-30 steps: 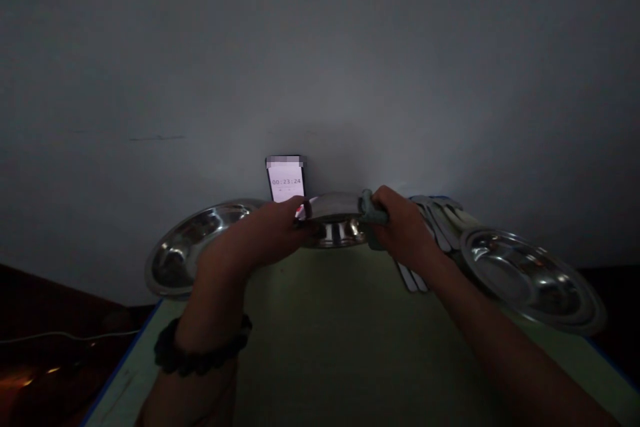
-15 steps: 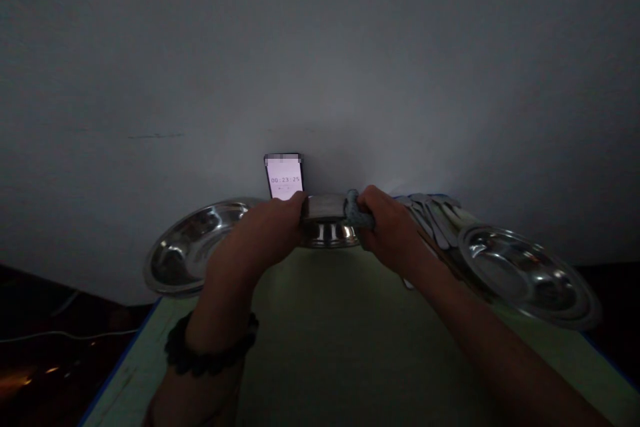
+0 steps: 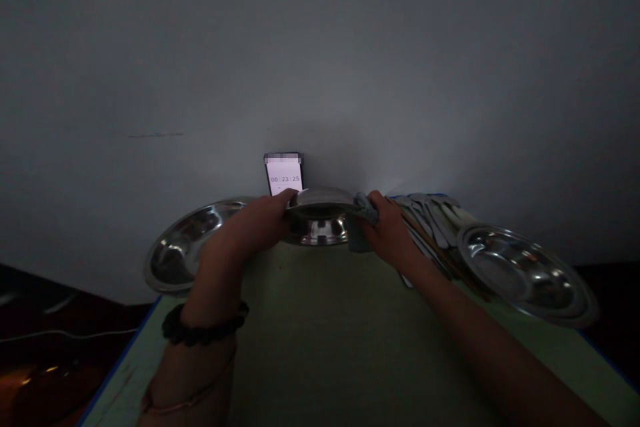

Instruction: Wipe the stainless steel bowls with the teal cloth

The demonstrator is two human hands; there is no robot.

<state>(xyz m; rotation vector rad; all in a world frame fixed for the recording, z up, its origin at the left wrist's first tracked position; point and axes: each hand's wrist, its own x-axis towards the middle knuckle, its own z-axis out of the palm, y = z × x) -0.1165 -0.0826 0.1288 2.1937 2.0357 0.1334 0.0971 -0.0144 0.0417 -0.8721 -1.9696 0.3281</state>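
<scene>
Both hands hold a shiny steel dish (image 3: 323, 197) in front of the wall, its near edge tilted toward me. My left hand (image 3: 263, 220) is closed on the left rim, fingers mostly hidden behind it. At the right rim, my right hand (image 3: 387, 227) is closed round a grey cloth (image 3: 359, 237), which is pressed against the dish and hangs down a little. Just below the dish shows a curved steel bowl wall (image 3: 320, 232); whether it is a separate piece I cannot tell.
A large steel basin (image 3: 173, 250) sits left on the green table (image 3: 325, 340). To the right, another steel basin (image 3: 515, 273) lies beside several spoons and other utensils (image 3: 430, 223). A phone (image 3: 285, 173) showing a timer leans on the wall (image 3: 320, 47).
The dish has turned so more of its curved edge shows. My left hand has moved slightly left. More of the cloth now hangs below my right hand.
</scene>
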